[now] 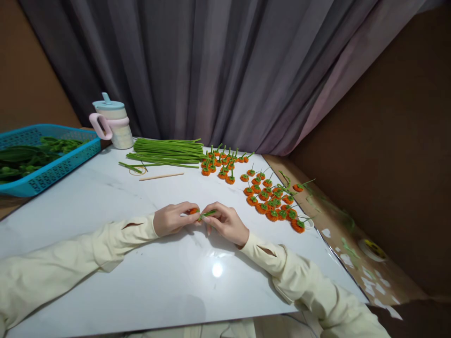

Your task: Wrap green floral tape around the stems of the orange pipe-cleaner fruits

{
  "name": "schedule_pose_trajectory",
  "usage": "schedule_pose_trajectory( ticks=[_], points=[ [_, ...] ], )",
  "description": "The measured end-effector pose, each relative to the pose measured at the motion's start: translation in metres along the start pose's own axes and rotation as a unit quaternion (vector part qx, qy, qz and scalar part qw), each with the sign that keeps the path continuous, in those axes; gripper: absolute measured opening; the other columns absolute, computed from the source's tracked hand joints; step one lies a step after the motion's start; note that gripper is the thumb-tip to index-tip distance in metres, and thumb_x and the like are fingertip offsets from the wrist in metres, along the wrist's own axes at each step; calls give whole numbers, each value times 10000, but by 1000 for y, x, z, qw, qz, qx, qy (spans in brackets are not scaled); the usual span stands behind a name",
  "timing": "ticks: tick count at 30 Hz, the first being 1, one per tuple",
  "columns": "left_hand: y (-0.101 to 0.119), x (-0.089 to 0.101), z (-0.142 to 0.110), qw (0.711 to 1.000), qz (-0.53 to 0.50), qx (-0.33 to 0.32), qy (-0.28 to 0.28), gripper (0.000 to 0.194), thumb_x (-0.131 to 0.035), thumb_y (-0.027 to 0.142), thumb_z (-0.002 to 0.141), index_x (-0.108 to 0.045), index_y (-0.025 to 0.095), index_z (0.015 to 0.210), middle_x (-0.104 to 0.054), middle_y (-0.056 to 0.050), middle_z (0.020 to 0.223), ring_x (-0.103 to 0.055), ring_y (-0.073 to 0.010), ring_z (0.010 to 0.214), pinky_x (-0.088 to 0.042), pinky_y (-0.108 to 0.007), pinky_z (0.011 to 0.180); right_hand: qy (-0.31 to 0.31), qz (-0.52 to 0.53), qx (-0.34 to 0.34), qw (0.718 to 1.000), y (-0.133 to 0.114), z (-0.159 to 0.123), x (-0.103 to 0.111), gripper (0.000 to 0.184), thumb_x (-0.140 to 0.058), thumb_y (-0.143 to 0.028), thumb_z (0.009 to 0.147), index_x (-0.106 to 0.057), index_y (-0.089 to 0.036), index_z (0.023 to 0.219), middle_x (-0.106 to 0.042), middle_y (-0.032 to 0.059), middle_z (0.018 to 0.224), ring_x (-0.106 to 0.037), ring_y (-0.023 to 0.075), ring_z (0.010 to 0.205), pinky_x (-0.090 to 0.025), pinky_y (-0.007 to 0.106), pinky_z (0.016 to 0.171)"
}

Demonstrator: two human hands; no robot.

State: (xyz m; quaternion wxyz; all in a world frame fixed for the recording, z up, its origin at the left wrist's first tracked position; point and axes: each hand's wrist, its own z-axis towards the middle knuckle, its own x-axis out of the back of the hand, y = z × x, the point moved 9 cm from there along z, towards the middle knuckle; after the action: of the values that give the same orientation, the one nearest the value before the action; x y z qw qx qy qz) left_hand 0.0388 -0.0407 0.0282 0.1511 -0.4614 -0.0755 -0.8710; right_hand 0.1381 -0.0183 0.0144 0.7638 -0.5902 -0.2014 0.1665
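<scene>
My left hand (173,218) and my right hand (224,222) meet over the middle of the white table (141,281), fingers pinched. Between them is a small orange piece (193,211) in the left fingers, with a green stem (207,214) that the right fingers grip. Several finished orange flowers with green stems (271,199) lie in rows to the right of my hands. A bundle of green pipe cleaners (165,152) lies at the far side of the table.
A blue basket (49,171) with green leaves stands at the left edge. A pink and blue cup (113,122) stands behind it. A thin wooden stick (161,176) lies near the bundle. Grey curtain hangs behind; a brown wall and scrap-strewn strip (352,249) run along the right.
</scene>
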Motion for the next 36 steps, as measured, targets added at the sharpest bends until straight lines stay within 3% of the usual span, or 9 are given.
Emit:
schedule_pose_trajectory(
  ticks=[12, 18, 25, 36],
  points=[
    [7, 11, 2, 997, 61, 3, 53, 210, -350, 162, 942, -534, 196, 1038, -613, -69, 975, -578, -125, 798, -438, -173, 649, 14, -41, -9, 999, 3, 0, 3, 238, -596, -399, 811, -547, -173, 866, -629, -6, 629, -570, 102, 469, -444, 216, 489],
    [14, 20, 8, 991, 85, -21, 102, 160, -365, 202, 945, -519, 178, 981, -622, -73, 878, -592, -119, 713, -435, -168, 562, 4, -7, -25, 1000, 7, 2, 2, 277, -608, -422, 797, -550, -161, 867, -640, 4, 657, -552, 91, 447, -424, 207, 447],
    [14, 22, 12, 991, 84, -15, 101, 164, -408, 276, 945, -520, 162, 979, -623, -82, 844, -601, -117, 679, -444, -167, 518, -7, 48, -50, 998, 10, 3, 2, 299, -659, -408, 759, -547, -150, 860, -641, 7, 659, -561, 91, 457, -403, 193, 420],
    [12, 16, 6, 993, 88, -23, 76, 137, -408, 201, 929, -535, 165, 965, -615, -81, 855, -590, -113, 690, -435, -163, 531, -43, 84, -74, 993, 8, 3, -7, 319, -656, -434, 764, -523, -153, 836, -666, 10, 638, -558, 86, 479, -428, 207, 490]
  ],
)
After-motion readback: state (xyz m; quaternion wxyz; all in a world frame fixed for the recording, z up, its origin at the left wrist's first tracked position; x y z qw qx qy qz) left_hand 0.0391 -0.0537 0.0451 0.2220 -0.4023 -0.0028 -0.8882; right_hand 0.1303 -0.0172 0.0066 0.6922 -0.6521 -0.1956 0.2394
